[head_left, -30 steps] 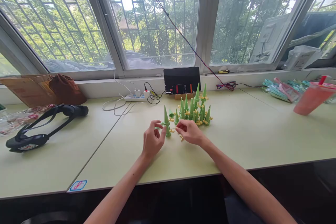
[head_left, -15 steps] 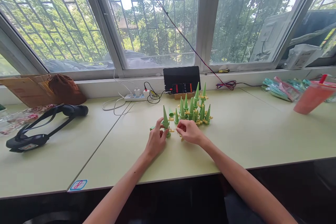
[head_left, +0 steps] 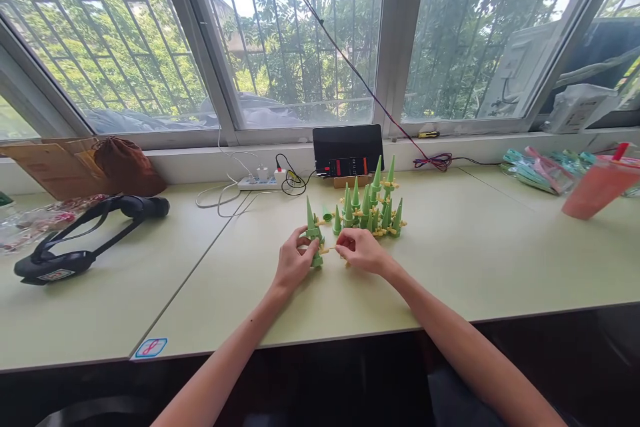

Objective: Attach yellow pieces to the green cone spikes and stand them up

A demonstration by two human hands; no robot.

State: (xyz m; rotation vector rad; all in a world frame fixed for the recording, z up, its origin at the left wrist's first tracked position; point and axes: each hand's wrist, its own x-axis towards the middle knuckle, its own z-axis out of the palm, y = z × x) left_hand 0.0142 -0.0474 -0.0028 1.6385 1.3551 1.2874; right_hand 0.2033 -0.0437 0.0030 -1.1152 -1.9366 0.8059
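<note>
My left hand [head_left: 295,258] is closed around a green cone-shaped piece [head_left: 311,217] that stands on the table, its tip pointing up and yellow bits on its right side. My right hand [head_left: 361,250] pinches a thin yellow stick [head_left: 333,249] close to the cone's lower right side. Whether the stick touches the cone is too small to tell. Just beyond my right hand stands a cluster of green cones [head_left: 367,203] with yellow fittings, some of them raised above others. A small green piece [head_left: 327,216] lies between the held cone and the cluster. Yellow bits beneath my right hand are partly hidden.
A phone [head_left: 349,167] leans against a black tablet [head_left: 345,140] behind the cones. Left of them is a white power strip [head_left: 260,183] with cables. Black headgear [head_left: 55,267] lies far left; a red drink cup [head_left: 597,188] and plastic bags [head_left: 533,170] are at right.
The cone in my left hand has shifted slightly left and now leans a little. My right hand stays nearly in place with the stick. The view has moved slightly.
</note>
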